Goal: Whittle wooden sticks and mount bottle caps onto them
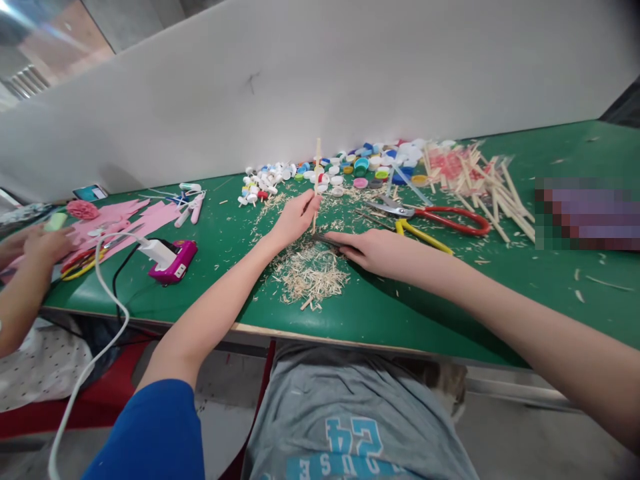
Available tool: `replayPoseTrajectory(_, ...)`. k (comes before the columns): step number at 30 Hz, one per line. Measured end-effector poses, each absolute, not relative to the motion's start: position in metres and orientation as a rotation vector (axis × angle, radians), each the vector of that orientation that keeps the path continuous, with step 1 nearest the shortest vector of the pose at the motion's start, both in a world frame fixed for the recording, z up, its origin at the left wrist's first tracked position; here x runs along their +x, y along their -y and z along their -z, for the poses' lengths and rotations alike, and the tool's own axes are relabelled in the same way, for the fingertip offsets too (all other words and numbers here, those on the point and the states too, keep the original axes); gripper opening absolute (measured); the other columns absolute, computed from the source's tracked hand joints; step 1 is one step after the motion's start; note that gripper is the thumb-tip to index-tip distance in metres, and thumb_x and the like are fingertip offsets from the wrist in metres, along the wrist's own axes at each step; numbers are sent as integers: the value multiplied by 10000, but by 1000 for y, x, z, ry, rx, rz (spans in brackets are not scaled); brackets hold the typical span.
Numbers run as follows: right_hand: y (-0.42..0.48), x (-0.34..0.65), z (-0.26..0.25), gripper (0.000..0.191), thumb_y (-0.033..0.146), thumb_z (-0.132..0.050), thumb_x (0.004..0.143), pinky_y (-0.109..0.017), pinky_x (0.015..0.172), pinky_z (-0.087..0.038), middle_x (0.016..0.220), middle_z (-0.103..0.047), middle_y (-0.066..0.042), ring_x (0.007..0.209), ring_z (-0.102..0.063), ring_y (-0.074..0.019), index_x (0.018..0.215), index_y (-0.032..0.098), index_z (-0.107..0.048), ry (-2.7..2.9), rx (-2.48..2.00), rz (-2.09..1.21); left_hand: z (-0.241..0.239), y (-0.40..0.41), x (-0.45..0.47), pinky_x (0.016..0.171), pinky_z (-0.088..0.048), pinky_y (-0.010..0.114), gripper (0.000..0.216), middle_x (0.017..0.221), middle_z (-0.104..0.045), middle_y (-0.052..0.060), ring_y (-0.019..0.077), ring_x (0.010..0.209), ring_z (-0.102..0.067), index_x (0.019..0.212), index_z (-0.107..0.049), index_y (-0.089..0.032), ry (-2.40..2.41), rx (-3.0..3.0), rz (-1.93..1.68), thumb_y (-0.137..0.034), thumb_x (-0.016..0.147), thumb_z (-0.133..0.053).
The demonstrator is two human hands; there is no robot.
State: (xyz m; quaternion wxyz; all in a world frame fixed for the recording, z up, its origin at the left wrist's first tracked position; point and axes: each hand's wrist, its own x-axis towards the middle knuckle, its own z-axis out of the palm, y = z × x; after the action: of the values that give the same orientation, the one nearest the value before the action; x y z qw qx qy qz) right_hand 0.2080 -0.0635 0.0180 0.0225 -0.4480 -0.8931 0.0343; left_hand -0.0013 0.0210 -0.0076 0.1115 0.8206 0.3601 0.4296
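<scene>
My left hand (299, 213) is closed around an upright wooden stick (319, 152), like a disposable chopstick, whose top rises above the fingers. My right hand (364, 250) grips a small dark blade (329, 239), its index finger stretched along it. The blade's tip meets the lower end of the stick, or is very close to it; I cannot tell which. Beneath them lies a heap of wood shavings (313, 277) on the green table (240, 293). Scissors with red handles (453, 219) and a yellow-handled tool (423, 237) rest just beyond my right hand.
Bottle caps (361, 165) in many colours line the grey partition (300, 80). Wooden sticks (493, 190) are piled at the right. On the left are a magenta power strip (175, 263) with a white cable, pink paper (113, 223), a glue gun (193, 208) and another person's hands (43, 250).
</scene>
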Motion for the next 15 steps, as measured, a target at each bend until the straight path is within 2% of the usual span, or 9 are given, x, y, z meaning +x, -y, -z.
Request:
replayPoseTrajectory(7, 61, 217, -18, 498, 405, -332, 980, -173, 549, -313, 675, -593, 5, 478, -417, -53, 1447, 295, -465, 2647, -1315, -377, 7, -22, -3, 578, -365, 292, 418, 631, -483, -6, 119, 568, -434, 706, -385, -216, -1048, 2398, -1268, -538, 968, -334)
replayPoseTrajectory(13, 60, 213, -18, 517, 389, -278, 1003, -187, 582, -314, 973, -643, -35, 666, -525, -93, 1519, 372, -312, 2606, -1413, -89, 5, -21, -3, 566, -325, 292, 450, 604, -456, -13, 118, 558, -399, 675, -393, -212, -1069, 2385, -1286, -571, 945, -374)
replayPoseTrajectory(15, 59, 211, -18, 520, 385, -262, 1006, -189, 575, -299, 1001, -635, -47, 705, -533, -106, 1524, 376, -295, 2625, -1434, -6, 5, -20, -3, 566, -318, 293, 458, 608, -462, -12, 117, 558, -396, 672, -395, -210, -1079, 2378, -1281, -582, 939, -377)
